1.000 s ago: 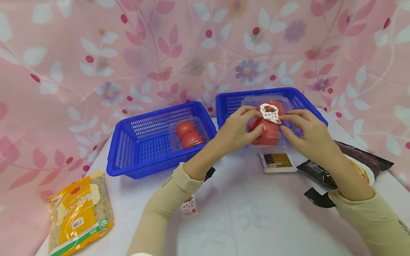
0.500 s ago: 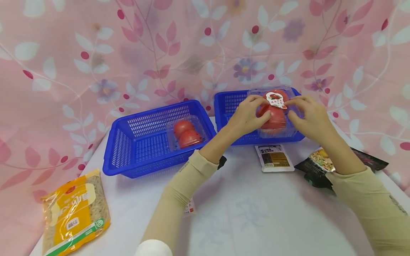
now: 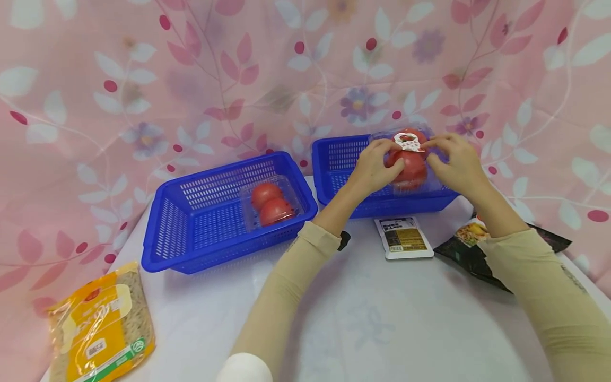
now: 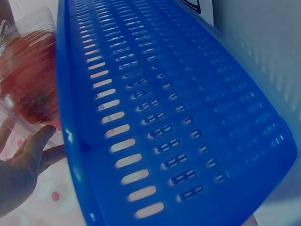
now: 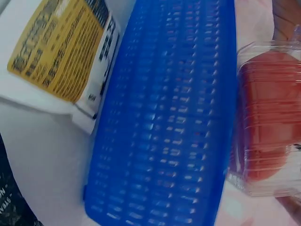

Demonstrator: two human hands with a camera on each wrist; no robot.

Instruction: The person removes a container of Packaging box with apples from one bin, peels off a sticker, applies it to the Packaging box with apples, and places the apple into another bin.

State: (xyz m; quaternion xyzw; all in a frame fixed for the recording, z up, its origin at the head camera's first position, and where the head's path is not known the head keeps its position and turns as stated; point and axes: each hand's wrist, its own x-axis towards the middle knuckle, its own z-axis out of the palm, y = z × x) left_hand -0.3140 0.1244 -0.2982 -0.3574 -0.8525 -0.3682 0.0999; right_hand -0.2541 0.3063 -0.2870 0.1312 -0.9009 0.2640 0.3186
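Note:
Both hands meet over a clear plastic pack of tomatoes [image 3: 410, 170], above the right blue basket [image 3: 391, 205]. A white label [image 3: 407, 141] with red print lies bent across the pack's top. My left hand [image 3: 374, 167] grips at the left, thumb low on the lid and forefinger at the label's edge. My right hand [image 3: 455, 162] does the same from the right. In the left wrist view the pack [image 4: 33, 80] shows past the basket rim [image 4: 66, 127]. In the right wrist view its ridged side [image 5: 270, 117] stands beyond the basket wall [image 5: 169, 113].
A second tomato pack [image 3: 272, 204] sits in the left blue basket [image 3: 229, 257]. A white and brown packet [image 3: 406, 239] lies before the right basket. Black food packets [image 3: 465, 246] lie under the right forearm; a yellow bag [image 3: 102, 323] lies at the left.
Both hands have moved the tomato pack away and slightly right, from in front of the right basket's rim to over the basket. The packet before the basket now shows whole.

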